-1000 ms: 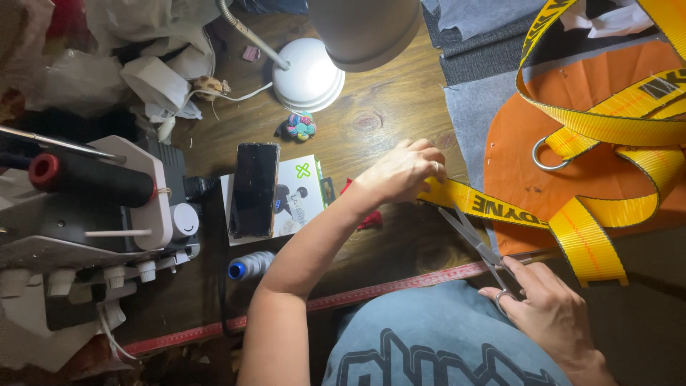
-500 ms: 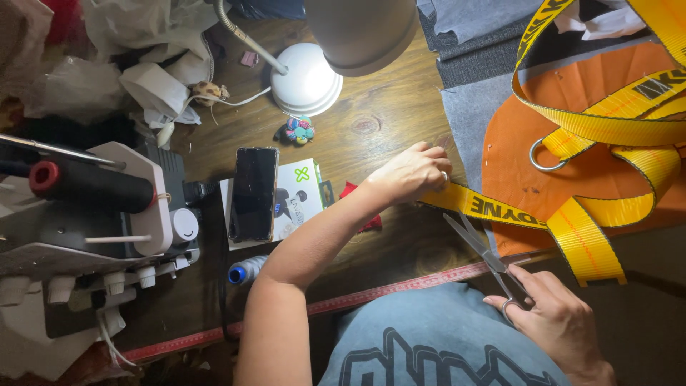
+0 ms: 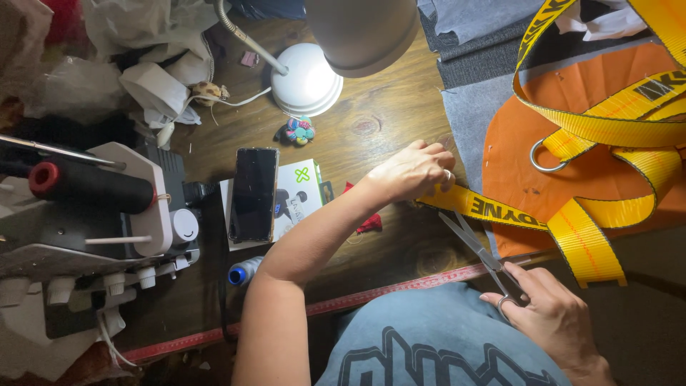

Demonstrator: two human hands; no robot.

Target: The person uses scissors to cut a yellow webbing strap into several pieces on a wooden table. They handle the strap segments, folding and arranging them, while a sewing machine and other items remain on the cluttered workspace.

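Strap: one yellow woven webbing strap [image 3: 493, 209], black lettering, flat near the desk's [image 3: 386, 107] front edge, which I see pinned by my left hand [image 3: 411, 171].
Scissors: one steel pair [image 3: 477, 246], blades parted just below the strap, my right hand [image 3: 554, 318] gripping the handles.
Cloth: one orange panel [image 3: 607, 171], one metal D-ring [image 3: 543, 156].
Desk: one black phone [image 3: 253, 194], one white lamp base [image 3: 309, 78], one red tape measure [image 3: 371, 294].

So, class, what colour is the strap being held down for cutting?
Yellow with black lettering; the strap shows best in the head view.

Head camera — steeply down, close
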